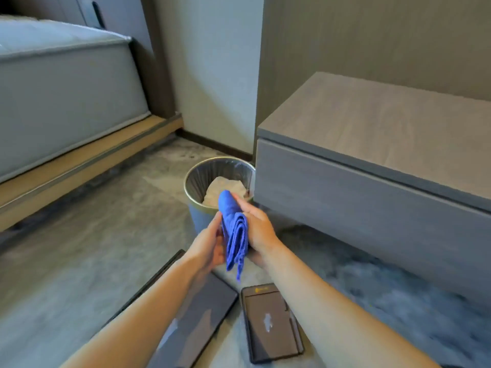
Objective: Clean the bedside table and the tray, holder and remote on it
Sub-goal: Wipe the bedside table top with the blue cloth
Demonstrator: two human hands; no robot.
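Folded blue microfibre cloth (235, 235) is held upright, sandwiched between both hands, over the floor just in front of the bin. Left hand (208, 244) lies flat against the cloth's left side with fingers together pointing up and forward. Right hand (259, 227) lies flat against its right side with straight fingers running along the cloth to its top end. No curl or pinch visible; the palms are pressed toward each other with the cloth between them. The cloth's loose lower edges hang below the hands.

Grey wood-grain bedside table (372, 123) (wall-hung, one drawer front) is to the right, well apart from the hands, its top bare. The dark flat rectangular tray (212, 301) lies on the floor, partly under the left forearm. The dark rectangular leather-look holder (265, 304) lies on the floor just right of the tray, between the forearms, with a pale smear on its face.

Round metal-rimmed waste bin (192, 179) stands on the floor against the table's left side, crumpled white paper (225, 185) inside. Grey upholstered bed (66, 102) on a wooden base is at left. The floor is grey mottled carpet (79, 248).
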